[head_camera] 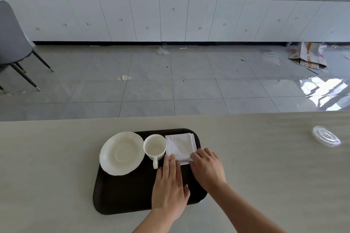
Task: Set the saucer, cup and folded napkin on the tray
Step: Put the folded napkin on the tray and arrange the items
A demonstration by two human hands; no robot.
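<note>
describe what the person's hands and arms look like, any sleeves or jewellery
Both forearms are bare as far as the frame shows, with no sleeves in view. The left hand and right hand wear no gloves, and no rings, watch or bracelet are visible. Nails look short and unpainted.

Bright, even daylight is seen throughout; strong window glare is reflected on the floor [322,91] at right. Straight lines are bowed by wide-angle distortion, and distant clutter is blurred.

Your left hand [169,185] lies flat, palm down, fingers together and stretched forward. Your right hand [207,167] sits just beside it, palm down, fingers curled and angled toward the left. Both bare forearms reach in from the counter's near edge.
</note>
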